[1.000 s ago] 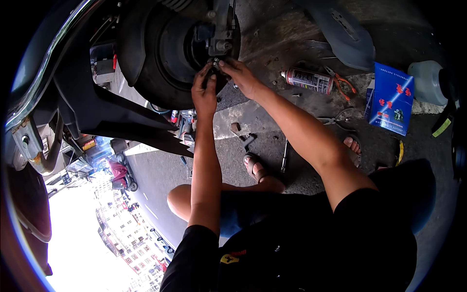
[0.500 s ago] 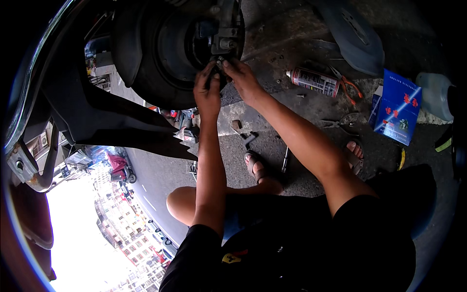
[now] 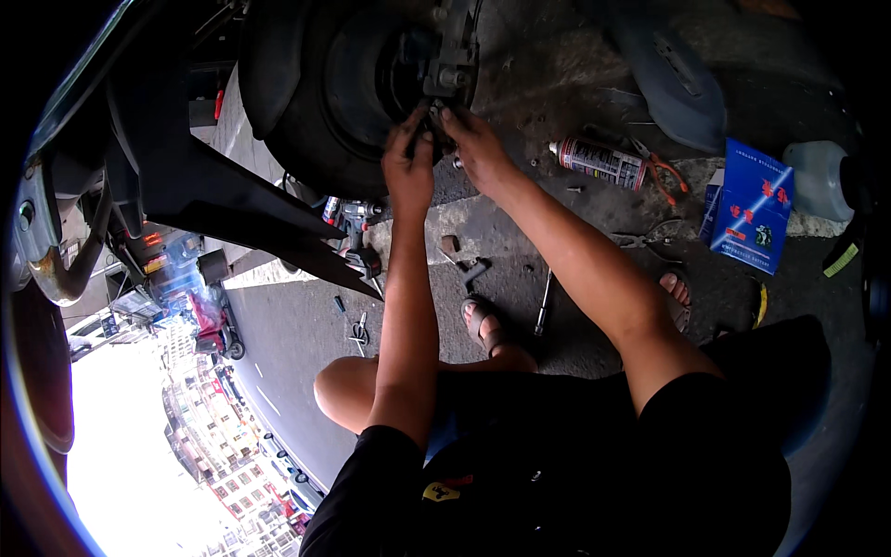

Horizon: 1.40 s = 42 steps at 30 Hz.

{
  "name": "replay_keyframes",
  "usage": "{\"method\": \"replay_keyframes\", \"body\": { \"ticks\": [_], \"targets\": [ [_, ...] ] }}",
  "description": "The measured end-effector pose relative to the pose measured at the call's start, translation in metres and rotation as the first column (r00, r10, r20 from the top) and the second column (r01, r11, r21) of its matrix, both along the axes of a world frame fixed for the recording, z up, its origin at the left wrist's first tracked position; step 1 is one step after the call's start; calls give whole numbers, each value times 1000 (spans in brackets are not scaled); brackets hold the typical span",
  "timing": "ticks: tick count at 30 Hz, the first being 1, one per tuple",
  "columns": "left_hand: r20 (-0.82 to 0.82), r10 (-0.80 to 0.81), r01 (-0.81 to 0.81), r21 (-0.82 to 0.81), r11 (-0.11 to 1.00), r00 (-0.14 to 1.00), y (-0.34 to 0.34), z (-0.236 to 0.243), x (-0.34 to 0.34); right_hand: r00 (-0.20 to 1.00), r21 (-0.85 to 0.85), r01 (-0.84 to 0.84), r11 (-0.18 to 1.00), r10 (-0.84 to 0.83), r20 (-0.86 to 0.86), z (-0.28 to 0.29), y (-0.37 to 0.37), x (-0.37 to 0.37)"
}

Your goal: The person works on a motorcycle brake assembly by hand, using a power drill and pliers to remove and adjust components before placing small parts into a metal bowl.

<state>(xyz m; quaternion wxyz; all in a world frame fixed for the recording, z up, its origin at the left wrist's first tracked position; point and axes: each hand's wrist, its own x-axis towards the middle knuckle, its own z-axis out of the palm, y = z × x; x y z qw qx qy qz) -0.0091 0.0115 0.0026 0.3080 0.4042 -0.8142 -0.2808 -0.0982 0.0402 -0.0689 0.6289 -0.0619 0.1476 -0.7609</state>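
Observation:
Both hands are raised to a small dark metal part below the bolted bracket beside a black wheel. My left hand is closed, with thumb and fingers pinching the part from the left. From the other side my right hand presses thumb and fingertips on it. Shadow and the fingers hide most of the part, so its exact kind does not show. A round bolt head shows on the bracket just above the fingertips.
Right of my hands lie a spray can, orange-handled pliers, other pliers, a blue box and a translucent bottle. A socket wrench lies near my feet, a cordless power tool left. A jagged black panel juts in.
My view has shifted slightly, so the wheel sits further right and the cordless tool beside my left forearm shows more. Both hands stay at the small part, with fingers slightly repositioned.

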Motion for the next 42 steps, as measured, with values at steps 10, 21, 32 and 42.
{"method": "replay_keyframes", "body": {
  "ticks": [10,21,32,42],
  "targets": [
    [11,-36,37,-65,997,999,-5,-3,5,999,57,-40,998,40,-11,-6,-1,4],
    [-6,-28,27,-76,997,1000,-3,-5,5,990,75,2,997,8,-141,-6,1,-1],
    [-23,-8,6,-82,997,1000,-5,-3,6,968,11,1,1000,2,-252,-19,-1,-9],
    [-58,-7,1,-103,995,998,0,-7,6,840,106,16,994,44,-540,-41,-8,-20]
  ]
}}
